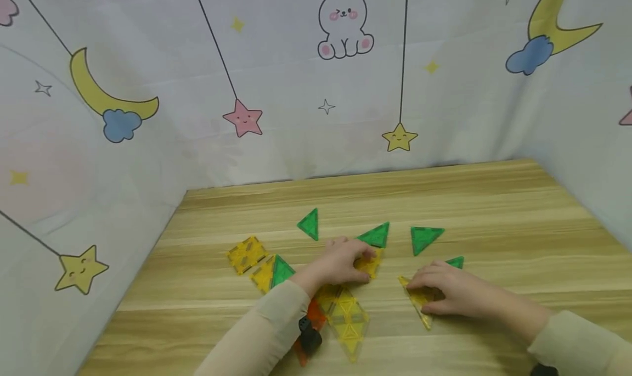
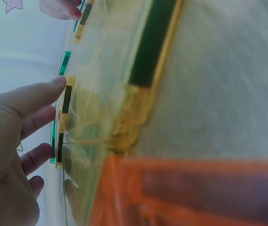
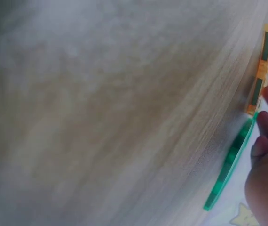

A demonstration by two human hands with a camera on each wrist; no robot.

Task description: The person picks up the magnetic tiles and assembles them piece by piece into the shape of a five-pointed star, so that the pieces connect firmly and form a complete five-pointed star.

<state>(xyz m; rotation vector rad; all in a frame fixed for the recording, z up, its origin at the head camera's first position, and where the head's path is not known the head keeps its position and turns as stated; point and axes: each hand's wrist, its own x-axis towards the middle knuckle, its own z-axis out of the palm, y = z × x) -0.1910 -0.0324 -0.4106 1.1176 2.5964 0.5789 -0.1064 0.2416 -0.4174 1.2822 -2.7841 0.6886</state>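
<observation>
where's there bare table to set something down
Along the back, between the green triangles and the curtain; also behind the right forearm, out to the right edge of the table. Yellow tiles and green triangles crowd around the left hand.

The person wears cream sleeves [image 1: 257,332] and black wrist cameras [image 1: 310,337] (one barely showing).

**Tile Count, Referenced to the Fingers**

Green triangles [image 1: 425,239]: 5 visible. Two lie left of the left fingers [image 1: 359,247], one just beyond them, two beyond the right fingers [image 1: 422,280].
Yellow square [image 1: 247,254]: 1, well left of the left fingers.
Partly covered yellow tile [image 1: 375,262]: 1, at the left fingers.
Long yellow triangle [image 1: 417,302]: 1, at the right fingers.
Joined yellow tiles [image 1: 348,315], orange pieces [image 1: 316,313]: several, nearer than the left fingers; exact totals indeterminable.
</observation>
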